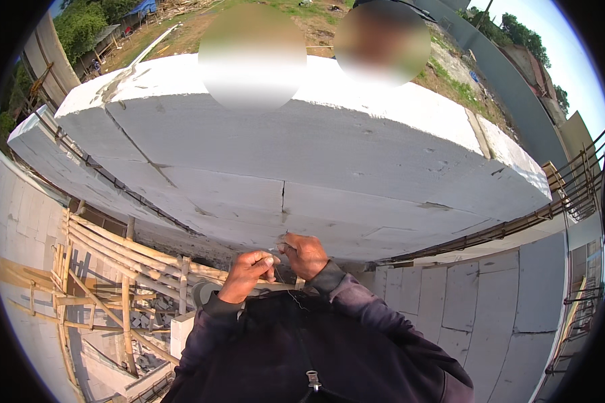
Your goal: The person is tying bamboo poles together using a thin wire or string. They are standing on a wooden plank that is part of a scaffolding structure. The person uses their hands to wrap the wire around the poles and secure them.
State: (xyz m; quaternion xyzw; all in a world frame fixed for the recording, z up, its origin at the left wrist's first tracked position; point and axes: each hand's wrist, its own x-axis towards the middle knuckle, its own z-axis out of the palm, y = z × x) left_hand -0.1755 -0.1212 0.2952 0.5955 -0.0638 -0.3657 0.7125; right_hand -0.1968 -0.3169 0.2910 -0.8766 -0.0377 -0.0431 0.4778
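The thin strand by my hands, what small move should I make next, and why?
Perhaps draw your left grip gently away from your right grip to take up slack: the left seems to pinch the thin strand, both sit close together, and the strand's lower part looks loose and bent in front of your dark jacket.

I count two bare hands, at least one thin strand, one dark jacket, one zipper pull, one cap.

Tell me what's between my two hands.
In the head view, a thin strand, string or wire, I can't tell which, shows between your left hand and right hand.
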